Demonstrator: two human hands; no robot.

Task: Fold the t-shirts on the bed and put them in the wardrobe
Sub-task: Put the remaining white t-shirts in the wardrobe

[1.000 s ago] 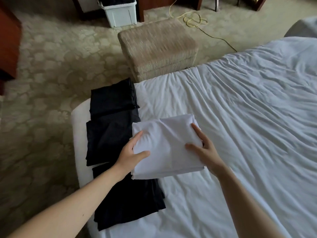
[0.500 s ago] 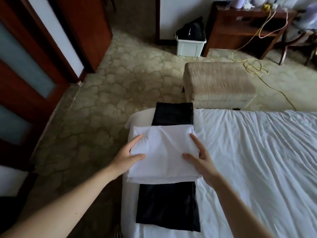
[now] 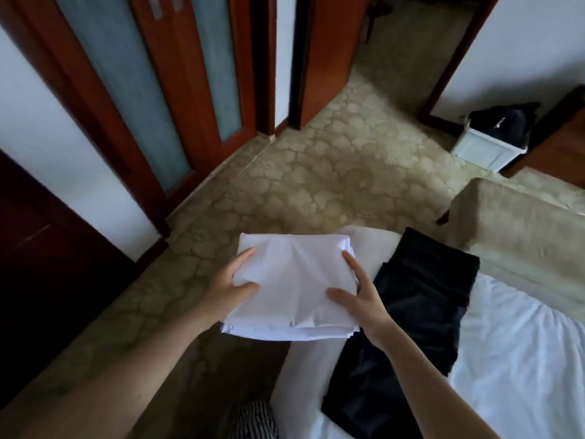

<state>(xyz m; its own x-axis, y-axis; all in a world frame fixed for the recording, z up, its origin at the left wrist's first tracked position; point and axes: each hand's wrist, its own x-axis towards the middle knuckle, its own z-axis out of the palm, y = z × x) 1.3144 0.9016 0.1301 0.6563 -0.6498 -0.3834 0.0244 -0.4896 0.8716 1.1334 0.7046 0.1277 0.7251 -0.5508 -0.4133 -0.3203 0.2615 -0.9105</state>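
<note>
A person's left hand (image 3: pixel 228 286) and right hand (image 3: pixel 361 299) each grip a side of a stack of folded white t-shirts (image 3: pixel 294 280), thumbs on top, holding it level above the patterned floor (image 3: pixel 316 172) just off the corner of the bed (image 3: pixel 522 359). Folded black t-shirts (image 3: pixel 411 312) lie on the bed's white sheet, beside a beige ottoman (image 3: pixel 522 223). Wooden doors with frosted panels (image 3: pixel 142 74) stand ahead at left.

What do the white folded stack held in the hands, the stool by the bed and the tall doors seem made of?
The white folded stack: thin soft cloth, probably cotton, matte; it creases gently and shows layered edges. The stool: upholstered in coarse beige fabric, dull and faintly textured. The tall doors: reddish-brown wood, slightly glossy, framing frosted bluish panes, likely glass.
</note>
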